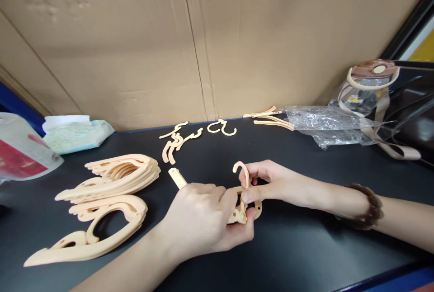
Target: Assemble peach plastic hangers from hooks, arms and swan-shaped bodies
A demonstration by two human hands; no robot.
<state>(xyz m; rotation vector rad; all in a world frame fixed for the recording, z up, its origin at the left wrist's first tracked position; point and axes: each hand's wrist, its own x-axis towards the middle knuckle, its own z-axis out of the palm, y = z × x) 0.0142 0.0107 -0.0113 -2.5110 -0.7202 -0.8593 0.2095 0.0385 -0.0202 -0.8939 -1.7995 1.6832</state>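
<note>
Low over the black table, my left hand (206, 215) is closed around a cream plastic folding hanger (178, 178), whose flat arm sticks out past the knuckles. My right hand (262, 183) pinches a cream hanger hook (241, 167) between thumb and fingers. The hook's lower end meets the hanger's joint beside my left fingertips; whether it is locked in cannot be told. My palm and fingers hide much of the hanger. Left of my left hand lie stacked folded hangers (115, 247) of the same cream plastic.
Loose hanger parts (174, 143) and two hooks (228, 129) lie farther back. Thin cream strips (274, 123) rest beside a clear plastic bag (322, 122). A clear bottle with a strap (364, 88) stands at right, a tissue pack (77, 134) at left. Cardboard (237, 43) walls the back.
</note>
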